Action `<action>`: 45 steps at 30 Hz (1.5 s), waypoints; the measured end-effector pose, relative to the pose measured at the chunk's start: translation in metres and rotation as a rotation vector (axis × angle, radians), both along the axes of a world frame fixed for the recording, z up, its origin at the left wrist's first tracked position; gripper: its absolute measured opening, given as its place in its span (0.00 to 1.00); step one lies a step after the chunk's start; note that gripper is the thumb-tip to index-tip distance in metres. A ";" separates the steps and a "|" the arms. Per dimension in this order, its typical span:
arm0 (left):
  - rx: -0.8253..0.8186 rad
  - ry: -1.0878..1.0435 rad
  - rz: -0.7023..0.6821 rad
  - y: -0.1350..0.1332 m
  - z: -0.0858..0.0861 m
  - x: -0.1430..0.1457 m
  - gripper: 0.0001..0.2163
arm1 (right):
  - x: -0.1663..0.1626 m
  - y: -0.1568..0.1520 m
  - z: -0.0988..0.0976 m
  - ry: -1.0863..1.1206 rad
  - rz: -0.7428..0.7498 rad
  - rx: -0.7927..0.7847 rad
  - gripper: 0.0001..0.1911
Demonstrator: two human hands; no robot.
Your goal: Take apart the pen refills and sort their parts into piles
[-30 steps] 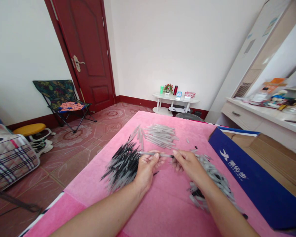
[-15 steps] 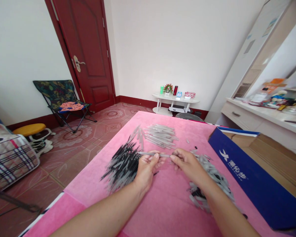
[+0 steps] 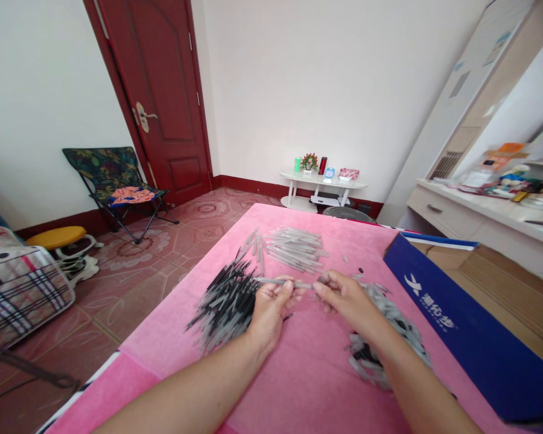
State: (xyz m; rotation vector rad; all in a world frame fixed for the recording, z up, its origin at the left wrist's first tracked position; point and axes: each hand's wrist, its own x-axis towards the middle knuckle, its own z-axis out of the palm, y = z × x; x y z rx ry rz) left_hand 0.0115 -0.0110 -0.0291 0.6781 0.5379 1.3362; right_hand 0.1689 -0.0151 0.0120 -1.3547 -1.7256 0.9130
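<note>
My left hand (image 3: 271, 307) is closed around a slim grey pen (image 3: 275, 281), thumb on top, the pen lying level and pointing left. At the pen's right end, the fingers of my right hand (image 3: 339, 295) are pinched together on it; any small part between them is hidden. Left of my left hand spreads a heap of thin black-and-grey pen pieces (image 3: 226, 301). Beyond both hands lies a pile of pale grey pen barrels (image 3: 296, 248). Under and beside my right forearm is a heap of short grey pen caps (image 3: 409, 331) mixed with small black pieces.
A pink cloth (image 3: 308, 380) covers the table. On its right side stands an open blue cardboard box (image 3: 461, 337). A few loose small pieces lie between the barrels and the caps. Further off are a folding chair (image 3: 113, 175), a low white table (image 3: 321, 179) and a dresser (image 3: 470, 217).
Both hands keep nearly the same hold on the pen. The whole view has shifted very slightly; nothing was taken up or let go.
</note>
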 end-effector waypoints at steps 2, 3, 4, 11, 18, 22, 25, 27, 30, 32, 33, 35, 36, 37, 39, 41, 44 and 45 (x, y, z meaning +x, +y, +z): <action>-0.008 0.002 0.002 -0.001 0.001 0.000 0.10 | 0.000 0.000 0.000 0.012 0.018 0.009 0.13; -0.011 0.004 0.004 -0.001 0.002 0.000 0.10 | 0.000 0.000 0.000 0.009 0.025 -0.004 0.14; -0.013 0.006 0.006 -0.001 0.002 0.000 0.11 | 0.000 0.000 0.001 0.000 0.029 -0.023 0.17; -0.021 -0.006 0.012 -0.002 0.003 0.000 0.11 | -0.001 -0.002 0.004 0.025 0.040 -0.020 0.14; -0.014 -0.012 0.015 0.000 0.002 0.000 0.10 | -0.009 -0.003 0.000 0.100 0.020 -0.088 0.19; -0.003 -0.018 0.007 0.001 -0.001 -0.001 0.09 | -0.010 -0.004 0.000 0.164 0.031 -0.114 0.18; 0.012 -0.010 0.004 0.000 -0.002 -0.001 0.09 | -0.013 -0.005 0.000 0.287 0.016 -0.228 0.20; 0.026 -0.001 0.012 0.000 0.000 -0.001 0.10 | -0.016 -0.006 0.001 0.362 -0.023 -0.277 0.22; 0.052 0.004 0.039 0.001 0.008 -0.002 0.10 | -0.019 -0.008 0.001 0.451 -0.072 -0.312 0.23; 0.053 -0.009 0.069 0.003 0.017 -0.004 0.10 | -0.020 -0.009 0.000 0.458 -0.053 -0.332 0.23; 0.051 -0.020 0.086 0.004 0.021 -0.006 0.10 | -0.020 -0.009 -0.001 0.424 -0.013 -0.349 0.23; 0.053 -0.044 0.113 0.007 0.028 -0.009 0.09 | -0.021 -0.012 -0.005 0.276 0.128 -0.381 0.22; 0.055 -0.058 0.124 0.008 0.031 -0.010 0.09 | -0.022 -0.014 -0.006 0.183 0.225 -0.391 0.20; 0.053 -0.072 0.133 0.009 0.032 -0.011 0.08 | -0.023 -0.016 -0.008 0.095 0.329 -0.388 0.17; 0.030 -0.094 0.140 0.009 0.033 -0.011 0.08 | -0.027 -0.020 -0.009 -0.015 0.490 -0.330 0.10; -0.007 -0.115 0.126 0.007 0.033 -0.010 0.08 | -0.032 -0.024 -0.009 -0.024 0.565 -0.245 0.08; -0.041 -0.139 0.087 0.001 0.030 -0.005 0.08 | -0.040 -0.026 -0.012 0.018 0.583 -0.164 0.12; -0.045 -0.139 0.072 -0.001 0.029 -0.004 0.07 | -0.042 -0.026 -0.014 0.019 0.584 -0.157 0.13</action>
